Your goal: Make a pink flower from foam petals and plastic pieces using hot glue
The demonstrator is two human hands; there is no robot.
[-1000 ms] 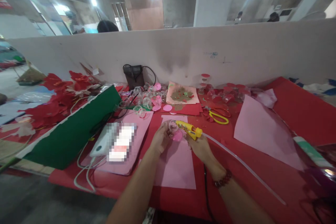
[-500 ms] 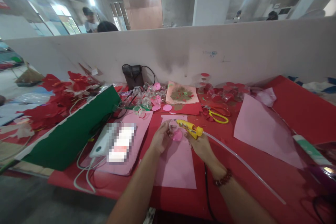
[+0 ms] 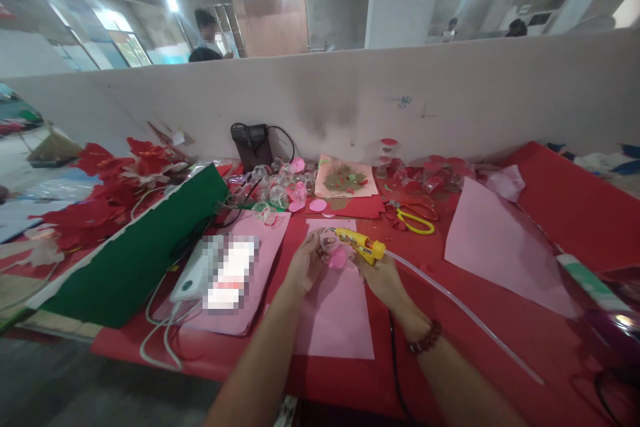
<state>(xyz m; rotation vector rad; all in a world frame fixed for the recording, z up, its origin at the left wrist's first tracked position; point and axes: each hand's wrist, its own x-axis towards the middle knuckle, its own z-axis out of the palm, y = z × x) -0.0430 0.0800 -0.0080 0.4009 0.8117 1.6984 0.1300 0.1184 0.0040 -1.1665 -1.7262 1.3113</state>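
Note:
My right hand [image 3: 376,273] is closed round a yellow hot glue gun [image 3: 361,244], from whose back a long clear glue stick [image 3: 465,313] trails to the right. The gun's nozzle points left, at the rim of a small clear plastic cup [image 3: 329,240]. That cup is pinched in the fingers of my left hand [image 3: 307,260]. A pink disc [image 3: 338,258] shows just below the cup; whether it is fixed to it I cannot tell. Beneath both hands lies a pink sheet [image 3: 335,320] on the red table surface.
Clear cups [image 3: 280,197] and pink discs [image 3: 318,205] lie heaped behind my hands. Yellow-handled scissors [image 3: 416,221] rest to their right. On the left are a power bank [image 3: 193,277], a blurred-out phone, a green board [image 3: 145,260] and red fabric flowers [image 3: 100,193]. A white partition [image 3: 320,100] stands behind.
My hands, the glue gun and the cup stay nearly in place; the cup seems slightly turned. Beyond the partition, a person has moved to the right.

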